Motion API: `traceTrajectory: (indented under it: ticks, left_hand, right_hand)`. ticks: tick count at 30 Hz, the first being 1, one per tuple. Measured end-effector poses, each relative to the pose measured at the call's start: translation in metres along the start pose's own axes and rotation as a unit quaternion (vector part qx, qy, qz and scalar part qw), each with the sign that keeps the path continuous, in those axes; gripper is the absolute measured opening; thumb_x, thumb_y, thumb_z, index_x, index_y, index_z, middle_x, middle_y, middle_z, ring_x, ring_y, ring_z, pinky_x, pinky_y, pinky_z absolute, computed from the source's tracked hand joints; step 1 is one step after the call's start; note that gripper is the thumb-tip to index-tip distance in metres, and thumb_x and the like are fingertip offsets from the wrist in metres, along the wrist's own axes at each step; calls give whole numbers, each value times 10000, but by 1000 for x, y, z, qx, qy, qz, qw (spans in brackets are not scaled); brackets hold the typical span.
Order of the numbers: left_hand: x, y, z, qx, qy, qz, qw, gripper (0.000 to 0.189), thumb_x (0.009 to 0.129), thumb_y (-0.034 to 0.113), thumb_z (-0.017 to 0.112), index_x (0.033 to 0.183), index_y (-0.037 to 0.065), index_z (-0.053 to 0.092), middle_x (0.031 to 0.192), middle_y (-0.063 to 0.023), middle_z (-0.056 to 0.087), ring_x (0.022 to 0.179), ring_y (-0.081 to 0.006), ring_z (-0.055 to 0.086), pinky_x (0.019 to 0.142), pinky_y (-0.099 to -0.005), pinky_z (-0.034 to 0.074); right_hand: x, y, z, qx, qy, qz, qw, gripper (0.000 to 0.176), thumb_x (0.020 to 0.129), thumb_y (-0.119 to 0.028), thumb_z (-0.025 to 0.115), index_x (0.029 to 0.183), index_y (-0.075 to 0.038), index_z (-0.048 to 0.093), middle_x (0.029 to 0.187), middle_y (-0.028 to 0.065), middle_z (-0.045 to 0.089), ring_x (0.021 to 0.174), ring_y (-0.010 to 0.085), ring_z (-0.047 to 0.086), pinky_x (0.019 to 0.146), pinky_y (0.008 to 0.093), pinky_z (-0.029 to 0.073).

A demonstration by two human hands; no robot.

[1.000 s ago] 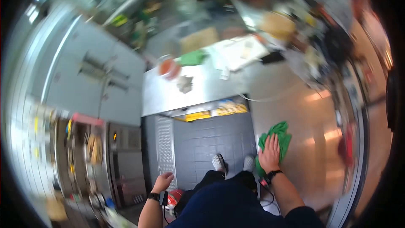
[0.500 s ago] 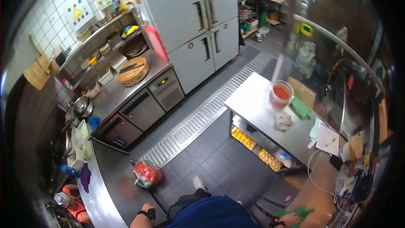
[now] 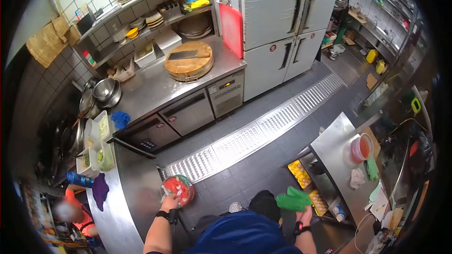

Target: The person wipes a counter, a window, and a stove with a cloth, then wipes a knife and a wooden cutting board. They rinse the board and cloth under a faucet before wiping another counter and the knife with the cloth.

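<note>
At the lower left, my left hand (image 3: 170,201) reaches to the rim of a round bucket (image 3: 186,198) with red contents and a crumpled plastic liner. Its fingers are bent together at the liner's edge; whether they grip it is too small to tell. My right hand (image 3: 305,214) is closed on a green cloth (image 3: 293,199), held over the floor near the shelf of the right-hand steel table. The cloth hides part of the fingers. Both wrists carry dark bands.
A steel counter (image 3: 125,193) lies left, with a purple cloth (image 3: 100,191) and food tubs (image 3: 101,154). The right table (image 3: 336,146) holds a red-filled container (image 3: 361,148); egg trays (image 3: 299,174) sit below. A co-worker in orange (image 3: 82,216) stands lower left.
The view has turned right. My left hand has moved to the bucket's rim. My right hand has brought the green cloth inward and forward, away from the brown surface at the right.
</note>
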State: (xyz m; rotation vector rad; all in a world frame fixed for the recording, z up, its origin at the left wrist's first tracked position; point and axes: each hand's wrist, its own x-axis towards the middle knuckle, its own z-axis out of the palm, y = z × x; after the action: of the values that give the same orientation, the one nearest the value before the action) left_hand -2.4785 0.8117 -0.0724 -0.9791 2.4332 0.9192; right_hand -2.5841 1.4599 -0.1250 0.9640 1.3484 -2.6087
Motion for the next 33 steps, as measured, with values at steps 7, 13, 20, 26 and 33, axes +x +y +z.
traceTrajectory:
  ticks: [7, 13, 20, 26, 33]
  left_hand:
    - [93, 83, -10, -16, 20, 30, 999, 398, 919, 353, 646, 1179, 58, 705, 1060, -218, 728, 1038, -380, 696, 910, -442, 539]
    - [103, 116, -23, -129, 87, -65, 986, 317, 918, 296, 662, 1059, 23, 741, 958, -201, 744, 928, -320, 731, 830, -395, 554]
    - [124, 171, -58, -133, 127, -160, 970, 272, 912, 247, 681, 1032, 10, 738, 867, -181, 740, 835, -270, 733, 777, -376, 553]
    - [228, 222, -110, -98, 170, -39, 980, 301, 895, 202, 680, 1092, -24, 712, 1044, -237, 720, 969, -403, 691, 870, -455, 544]
    - [387, 334, -223, -11, 243, 285, 927, 307, 837, 117, 714, 1108, -24, 686, 1169, -214, 685, 1112, -396, 631, 993, -457, 510]
  right_hand:
    - [151, -58, 267, 11, -248, 39, 968, 428, 890, -168, 531, 1292, -34, 590, 1242, 113, 639, 1182, 281, 584, 1028, 441, 455]
    - [308, -52, 484, -74, -361, 77, 926, 504, 886, -162, 486, 1353, 21, 533, 1299, 159, 627, 1202, 310, 598, 1074, 456, 440]
    - [472, 32, 661, -145, -319, 139, 926, 422, 884, -146, 510, 1269, 1, 601, 1246, 134, 661, 1129, 288, 637, 1008, 438, 493]
    - [416, 19, 782, -118, -355, 190, 908, 350, 884, -162, 524, 1168, 5, 640, 1144, 124, 694, 1068, 297, 656, 986, 437, 498]
    - [418, 29, 874, -98, -385, 223, 890, 357, 879, -200, 511, 1150, -3, 634, 1118, 156, 694, 1050, 315, 658, 977, 443, 504]
